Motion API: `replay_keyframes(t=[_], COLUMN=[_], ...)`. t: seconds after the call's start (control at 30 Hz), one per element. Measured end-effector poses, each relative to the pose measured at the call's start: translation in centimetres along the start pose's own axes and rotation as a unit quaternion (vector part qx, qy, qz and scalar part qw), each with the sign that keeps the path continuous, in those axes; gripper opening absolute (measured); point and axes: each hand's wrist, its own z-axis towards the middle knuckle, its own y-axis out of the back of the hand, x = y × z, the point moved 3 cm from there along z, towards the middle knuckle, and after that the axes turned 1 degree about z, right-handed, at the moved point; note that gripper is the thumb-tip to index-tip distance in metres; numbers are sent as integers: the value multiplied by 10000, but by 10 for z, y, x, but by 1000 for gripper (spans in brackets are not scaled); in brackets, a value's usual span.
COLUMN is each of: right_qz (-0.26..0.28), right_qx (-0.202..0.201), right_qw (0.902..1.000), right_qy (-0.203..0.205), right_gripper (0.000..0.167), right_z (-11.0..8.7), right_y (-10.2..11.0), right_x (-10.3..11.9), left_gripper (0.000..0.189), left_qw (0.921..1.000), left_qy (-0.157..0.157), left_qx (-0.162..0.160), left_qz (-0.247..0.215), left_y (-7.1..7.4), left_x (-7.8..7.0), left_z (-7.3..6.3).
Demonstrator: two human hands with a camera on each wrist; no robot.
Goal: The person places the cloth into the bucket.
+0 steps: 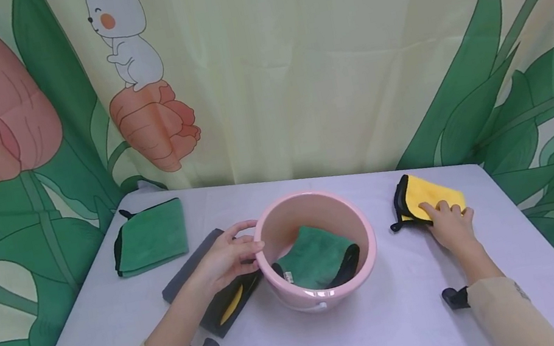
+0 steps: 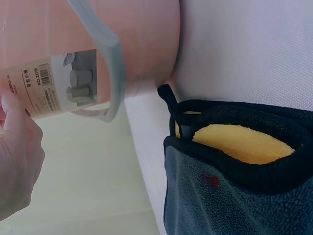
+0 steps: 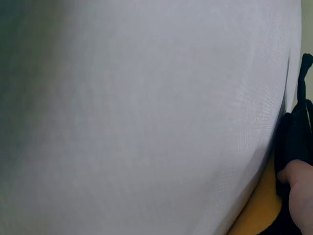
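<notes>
A pink bucket (image 1: 310, 204) stands mid-table with a folded green towel (image 1: 319, 255) trimmed in black inside it. On the bucket's left rim, my left hand (image 1: 227, 260) grips the edge; the left wrist view shows this hand (image 2: 17, 152) beside the bucket's printed label (image 2: 51, 81). At the right lies a folded yellow towel (image 1: 433, 193) with black edging. My right hand (image 1: 451, 227) holds its near edge, and in the right wrist view the thumb (image 3: 299, 178) presses on the black trim. The fingers under the towel are hidden.
A folded grey towel (image 2: 210, 196) with a yellow inside lies under my left forearm, left of the bucket. Another folded green towel (image 1: 152, 237) lies at the back left. A printed curtain (image 1: 282, 73) hangs behind the white table (image 1: 393, 325).
</notes>
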Motion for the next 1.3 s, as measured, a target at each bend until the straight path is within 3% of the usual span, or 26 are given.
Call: replay_keyframes(t=[0.3,0.53,0.8,0.93,1.3], right_qz=[14,156,179,196,141], right_qx=[-804,-1701,-2232,-2592,-3589], right_qw=[9967,9852,9737,9637,9234], right_qy=[-83,144,416,611,1354], right_gripper=[43,43,49,47,48], right_z=[-4,-11,-18,-21,-32], right_y=[8,22,43,56,96], right_x=[2,8,21,30,63], left_gripper=[57,56,56,55,56], left_qw=[10000,10000,10000,10000,10000], left_qy=[-44,-47,-37,-47,-72], left_qx=[13,-7,-28,-23,8], left_qz=[4,9,49,45,-1], left_y=[-1,-1,-2,-1,0], left_x=[-1,0,2,2,1], left_z=[0,2,3,2,2])
